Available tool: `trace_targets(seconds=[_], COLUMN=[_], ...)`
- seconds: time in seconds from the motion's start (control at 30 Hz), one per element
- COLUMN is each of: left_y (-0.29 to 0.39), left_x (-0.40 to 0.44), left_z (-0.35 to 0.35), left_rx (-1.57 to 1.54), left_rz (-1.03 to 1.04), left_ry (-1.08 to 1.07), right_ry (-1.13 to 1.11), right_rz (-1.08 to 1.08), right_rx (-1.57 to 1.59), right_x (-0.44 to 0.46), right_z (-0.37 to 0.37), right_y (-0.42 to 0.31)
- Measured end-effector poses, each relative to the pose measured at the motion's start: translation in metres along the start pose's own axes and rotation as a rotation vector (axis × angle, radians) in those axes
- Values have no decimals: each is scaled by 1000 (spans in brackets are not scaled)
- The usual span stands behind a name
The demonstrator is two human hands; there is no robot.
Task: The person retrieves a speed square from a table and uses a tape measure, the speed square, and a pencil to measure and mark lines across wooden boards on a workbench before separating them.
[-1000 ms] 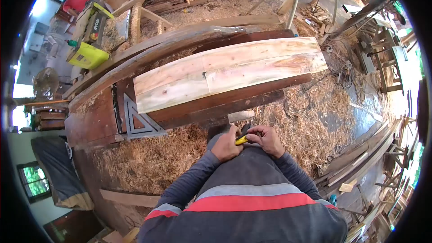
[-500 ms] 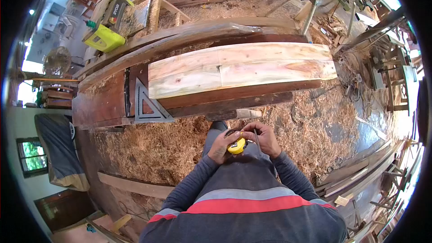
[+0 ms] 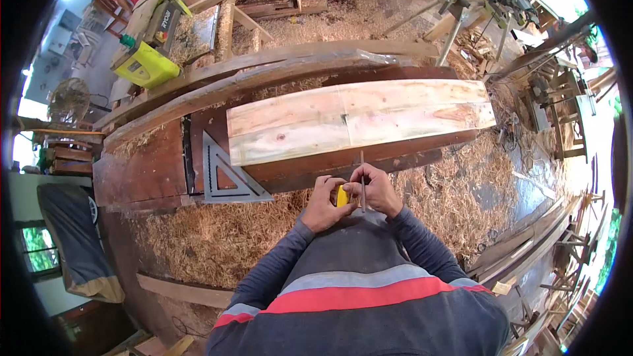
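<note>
A tape measure [image 3: 342, 196] was cupped in the half-closed left hand [image 3: 320, 206]; a pencil-like stick [image 3: 363, 203] was pinched by the nearly closed right hand [image 3: 384, 195], ends free.

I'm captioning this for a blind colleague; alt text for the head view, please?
Left hand holds a yellow tape measure, right hand a pencil, before a pale wood panel on a workbench, beside a triangular square.
</note>
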State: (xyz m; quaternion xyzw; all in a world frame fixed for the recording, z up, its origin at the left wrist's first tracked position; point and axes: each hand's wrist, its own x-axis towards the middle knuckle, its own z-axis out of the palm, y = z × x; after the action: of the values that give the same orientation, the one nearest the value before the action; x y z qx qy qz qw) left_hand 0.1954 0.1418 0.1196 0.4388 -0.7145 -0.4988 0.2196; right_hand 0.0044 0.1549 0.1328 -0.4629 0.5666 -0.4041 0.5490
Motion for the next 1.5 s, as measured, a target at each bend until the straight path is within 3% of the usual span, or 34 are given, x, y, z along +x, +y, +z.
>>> trace_targets(seconds=[0.07, 0.17, 0.33, 0.4, 0.47, 0.53, 0.6, 0.7, 0.8, 0.83, 0.97, 1.03, 1.27, 1.33, 1.5], left_y=[-5, -33, -101, -119, -122, -116, -126, -171, -190, -194, -194, -197, -192, -192, -196], left_x=[11, 34, 70, 82, 87, 91, 100, 112, 118, 121, 128, 133, 128, 131, 144], left_z=[-24, -79, -184, -214, -234, -236, -235, -222, -213, -215, -206, -213, -198, -196, -204], left_rx=[-67, 171, 179, 229, 87, 157, 215, 409, 432, 386, 419, 470, 360, 408, 368], left_rz=[-64, 22, -306, -237, -425, -426, -423, -158, -114, -157, -195, -228, -289, -114, -67], left_ry=[40, 147, 112, 123, 106, 117, 150, 225, 281, 173, 190, 162, 219, 318, 246], right_ry=[-11, -26, 59, -4, 50, 231, 268, 336, 386, 389, 382, 347, 309, 316, 350], right_rz=[1, 43, -36, -93, -51, -123, -132, -162, -87, -95, -35, -10, -7, -28, -28], right_rx=[23, 134, 293, 187, 104, -205, -292, -388, -231, -197, -180, 29, -58, 84, -41], right_x=[18, 47, 88, 113, 143, 180, 200, 213, 223, 226, 220, 223, 224, 228, 224], right_z=[5, -10, -44, -38, -26, -18, -11, -10, -16, -16, -19, -18, -28, -28, -29], right_y=[-16, -25, -20, -19, -14, 24, 45, 63, 93, 100, 100, 101, 110, 115, 112])
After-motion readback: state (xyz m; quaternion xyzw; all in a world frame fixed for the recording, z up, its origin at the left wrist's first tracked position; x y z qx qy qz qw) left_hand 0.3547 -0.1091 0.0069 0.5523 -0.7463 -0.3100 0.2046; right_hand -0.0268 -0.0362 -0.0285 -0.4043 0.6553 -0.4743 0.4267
